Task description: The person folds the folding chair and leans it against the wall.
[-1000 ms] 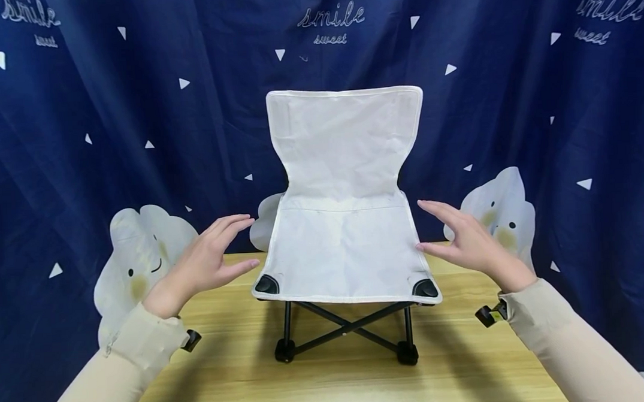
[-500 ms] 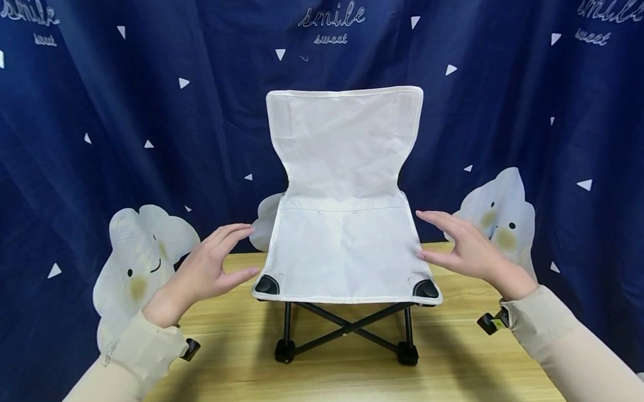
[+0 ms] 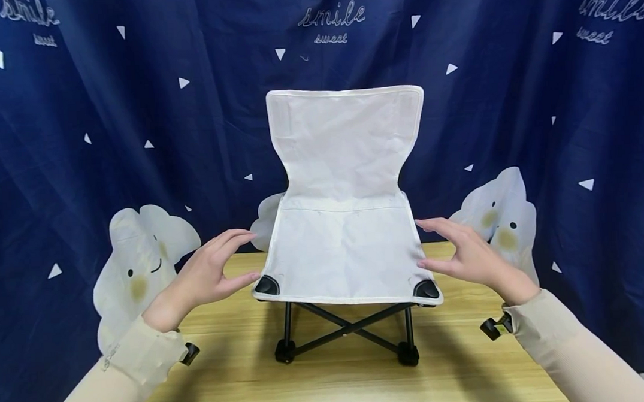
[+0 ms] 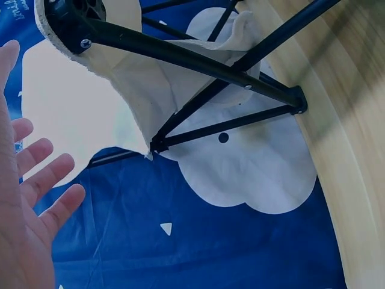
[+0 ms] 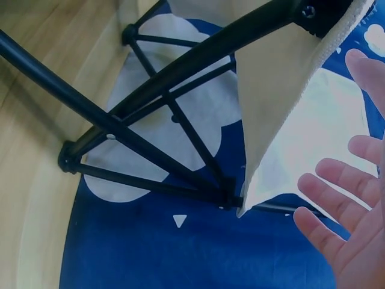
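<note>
- White fabric, black-framed chair [image 3: 348, 200] stood upright on the pale wooden bench [image 3: 341, 389], long axis vertical.
- Left hand [image 3: 205, 275] and right hand [image 3: 474, 254] flanked its seat [image 3: 346, 254], about equally near; fingers [image 3: 231, 240] extended, gripping nothing; contact unclear.

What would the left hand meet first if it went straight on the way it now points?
Probably the left edge of the white chair seat: in the head view, the left hand points toward it. Depth is unclear, so it might pass by toward the blue curtain.
</note>
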A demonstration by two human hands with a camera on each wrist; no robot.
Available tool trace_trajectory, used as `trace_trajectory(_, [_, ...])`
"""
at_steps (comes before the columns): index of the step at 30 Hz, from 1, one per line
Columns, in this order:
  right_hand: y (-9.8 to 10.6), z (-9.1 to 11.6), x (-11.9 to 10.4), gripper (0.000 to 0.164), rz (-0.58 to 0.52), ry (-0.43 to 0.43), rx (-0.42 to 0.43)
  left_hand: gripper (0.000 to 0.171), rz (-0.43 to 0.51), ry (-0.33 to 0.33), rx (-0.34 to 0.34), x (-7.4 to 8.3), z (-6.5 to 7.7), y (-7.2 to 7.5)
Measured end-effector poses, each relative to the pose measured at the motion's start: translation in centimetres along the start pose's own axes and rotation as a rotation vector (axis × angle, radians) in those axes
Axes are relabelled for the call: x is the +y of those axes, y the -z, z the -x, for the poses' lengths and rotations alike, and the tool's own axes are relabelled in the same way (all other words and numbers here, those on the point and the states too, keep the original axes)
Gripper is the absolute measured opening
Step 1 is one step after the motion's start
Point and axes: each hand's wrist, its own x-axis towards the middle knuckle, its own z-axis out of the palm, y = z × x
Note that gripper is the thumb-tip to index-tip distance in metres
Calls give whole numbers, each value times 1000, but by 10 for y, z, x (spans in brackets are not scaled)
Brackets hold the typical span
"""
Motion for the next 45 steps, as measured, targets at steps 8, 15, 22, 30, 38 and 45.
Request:
trace_trajectory(8, [1,1,-5,72,35,15,-8,71,-2,-24,10,2,1,0])
trace_trajectory(15, [2,2,-8,67,66,12,-27,70,12,-37,22,3,0,-2])
trace_trajectory(22, [5,3,-13,66,65,1,-46,68,3,-48,46,9,1,-3])
trace_trajectory(30, [5,4,-14,62,42,39,-41,63,-21,-63,45,14,0,-3])
trace_trajectory(38, [5,6,-19,55,43,81,-31,65,-13,-85,16,17,0,-1])
trace_trajectory(45, [5,7,-23,57,31,114,-29,61,-3,-100,-27,23,1,0])
